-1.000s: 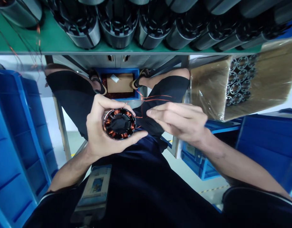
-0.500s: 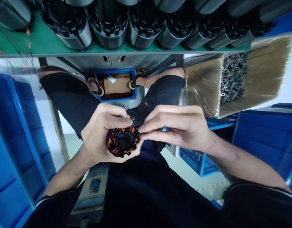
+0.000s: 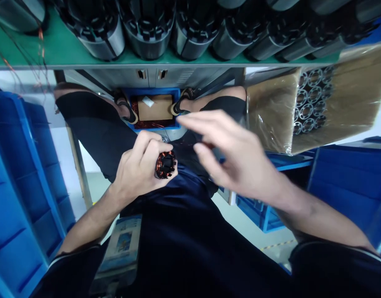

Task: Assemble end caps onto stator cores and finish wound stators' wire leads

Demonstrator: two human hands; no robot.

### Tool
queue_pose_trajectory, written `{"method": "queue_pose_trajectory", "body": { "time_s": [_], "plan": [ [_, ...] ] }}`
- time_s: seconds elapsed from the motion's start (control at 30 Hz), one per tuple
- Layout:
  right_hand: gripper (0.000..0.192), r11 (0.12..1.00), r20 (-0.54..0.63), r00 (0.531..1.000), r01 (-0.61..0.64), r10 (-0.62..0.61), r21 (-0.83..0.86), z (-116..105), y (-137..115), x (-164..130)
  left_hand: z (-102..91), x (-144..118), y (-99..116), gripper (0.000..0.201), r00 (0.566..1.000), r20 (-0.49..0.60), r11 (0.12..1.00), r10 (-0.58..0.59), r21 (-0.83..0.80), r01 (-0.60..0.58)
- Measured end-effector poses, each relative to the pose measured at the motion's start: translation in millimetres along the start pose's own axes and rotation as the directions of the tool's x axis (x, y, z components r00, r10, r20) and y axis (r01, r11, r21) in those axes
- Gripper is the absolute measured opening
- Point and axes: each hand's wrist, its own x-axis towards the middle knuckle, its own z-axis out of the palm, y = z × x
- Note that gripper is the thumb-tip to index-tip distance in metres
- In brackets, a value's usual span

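Note:
My left hand (image 3: 140, 167) is wrapped round a motor stator (image 3: 166, 164) with copper windings and a black toothed end ring. The wound end faces up and to the right, while the stator's body is mostly hidden in my palm. My right hand (image 3: 230, 155) is apart from the stator, to its right, with thumb and fingers spread and nothing seen between them. It is slightly blurred.
Several stators (image 3: 193, 37) with black ends stand in rows on the green bench (image 3: 50, 51). A carton (image 3: 271, 111) of metal rings is at the right. Below the bench, a blue bin (image 3: 154, 125) holds copper wire scraps and cardboard. Blue crates (image 3: 19, 186) stand at the left.
My right hand has left the stator's edge and opened, lifting away. My left hand has turned the stator and drawn it slightly right and toward the bench side.

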Motion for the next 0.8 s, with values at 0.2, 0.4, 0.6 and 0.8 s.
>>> {"method": "queue_pose_trajectory", "body": {
  "time_s": [0.2, 0.4, 0.6, 0.8],
  "plan": [
    [0.036, 0.952, 0.315, 0.946, -0.166, 0.080, 0.259, 9, -25, 10, 0.2, 11, 15, 0.046, 0.997, -0.054, 0.995, 0.053, -0.084, -0.058],
    [0.017, 0.966, 0.295, 0.953, -0.008, -0.071, 0.258, -17, -30, 13, -6.4, 19, 26, 0.064, 0.981, -0.194, 0.943, -0.019, -0.331, -0.047],
    [0.020, 0.935, 0.376, 0.894, 0.112, -0.243, 0.338, -43, -30, 31, -5.0, 33, 13, 0.049, 0.988, -0.066, 0.795, -0.138, -0.602, 0.071],
    [0.032, 0.921, 0.491, 0.870, -0.229, 0.049, 0.314, -30, -7, 9, 28.8, 1, 1, 0.113, 0.514, 0.857, -0.008, 0.025, -0.514, 0.858]
  ]
}}
